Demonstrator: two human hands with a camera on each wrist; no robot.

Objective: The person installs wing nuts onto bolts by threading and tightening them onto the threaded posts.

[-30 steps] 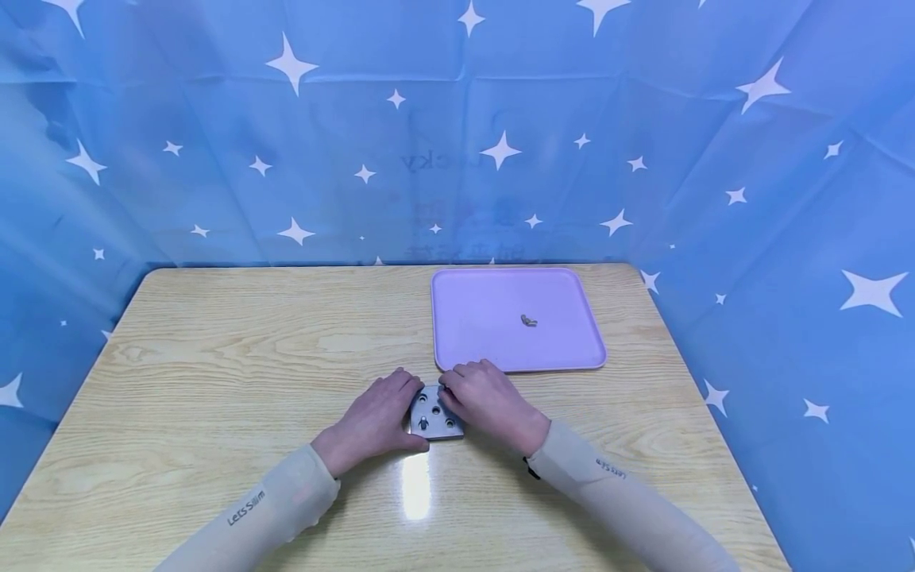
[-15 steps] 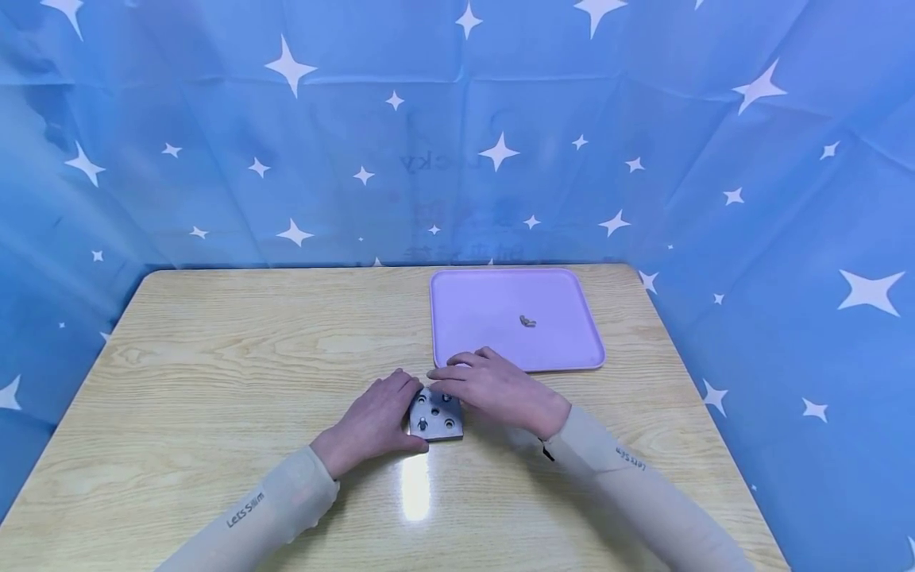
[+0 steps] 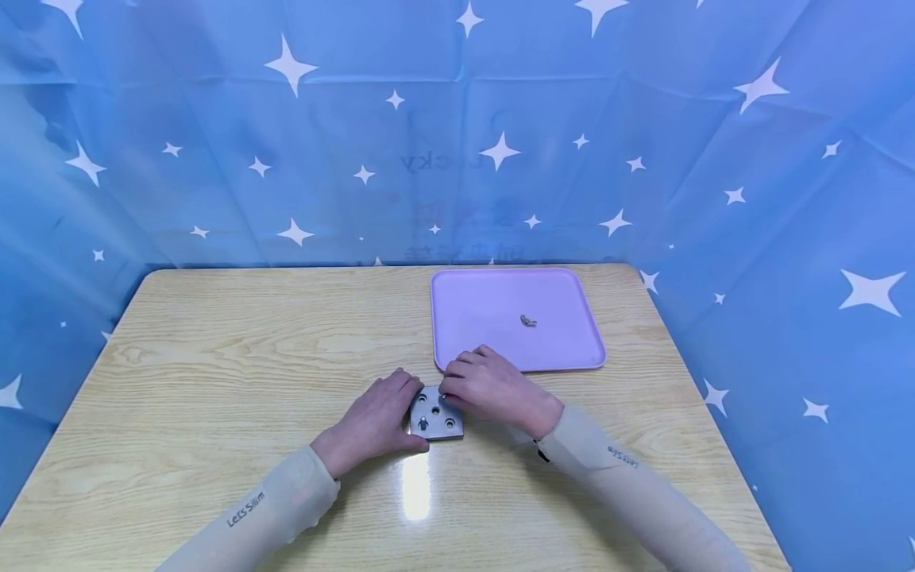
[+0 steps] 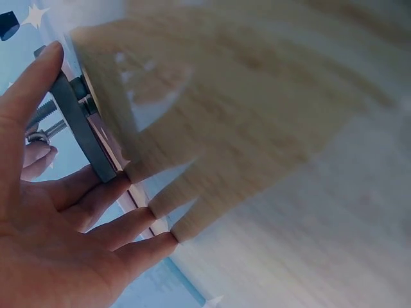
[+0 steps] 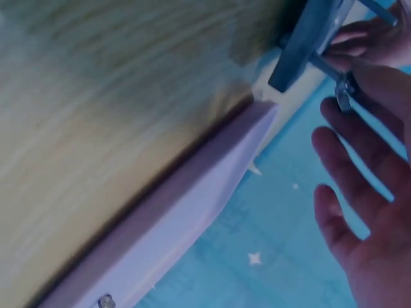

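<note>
A grey metal plate (image 3: 438, 431) with several holes lies on the table. My left hand (image 3: 375, 417) grips it by its edges, thumb at the near side and fingers at the far side. One bolt (image 3: 423, 423) stands up from the plate's near left corner. A second bolt (image 5: 325, 67) rises at the far right corner, mostly hidden by my right hand (image 3: 493, 389) in the head view. On that bolt's end sits a wing nut (image 5: 343, 95), pinched between my right thumb and index finger; the other right fingers are spread loosely.
A purple tray (image 3: 475, 349) lies just beyond the right hand, close to the plate. Small metal pieces (image 3: 528, 321) rest in it, likely more wing nuts. The wooden table (image 3: 250, 342) ends at a blue star-patterned curtain (image 3: 322, 159).
Half a second ago my right fingers were spread and lifted off the far right bolt; now they have closed on the wing nut again. My left hand and the plate have stayed put.
</note>
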